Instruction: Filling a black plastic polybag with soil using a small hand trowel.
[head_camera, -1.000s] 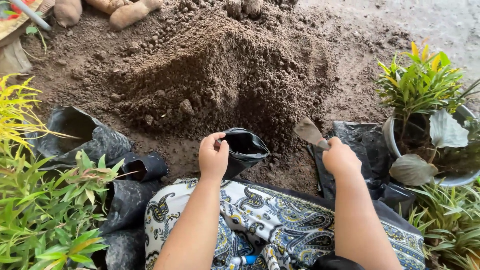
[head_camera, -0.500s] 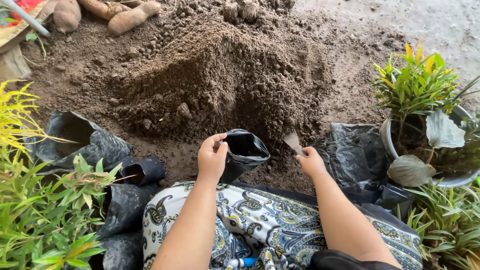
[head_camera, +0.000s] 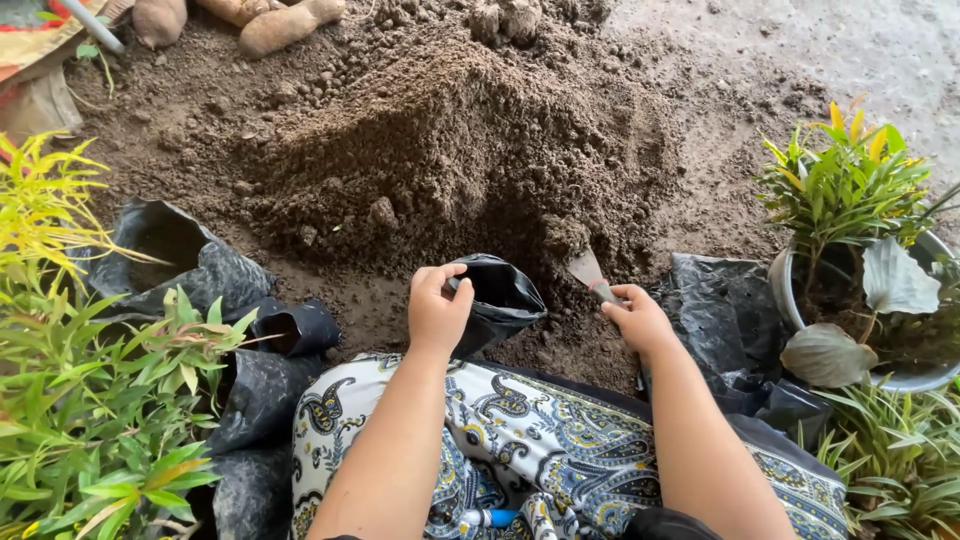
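Observation:
My left hand (head_camera: 437, 309) pinches the rim of a small black plastic grow bag (head_camera: 503, 295), holding its mouth open at the foot of a big mound of dark soil (head_camera: 450, 140). My right hand (head_camera: 638, 320) grips the handle of a small metal trowel (head_camera: 587, 272). The trowel's blade touches the base of the soil mound just right of the bag. My lap is covered by a blue and white patterned cloth (head_camera: 540, 440).
Empty black grow bags (head_camera: 185, 260) lie at the left, and more black plastic (head_camera: 720, 320) at the right. Green and yellow plants (head_camera: 90, 400) crowd the left edge. A potted plant (head_camera: 860, 260) stands at the right. Brown tubers (head_camera: 280, 22) lie at the top left.
My right hand has swung the trowel left from beside the black plastic and lowered its blade to the foot of the soil mound. The left hand keeps holding the bag.

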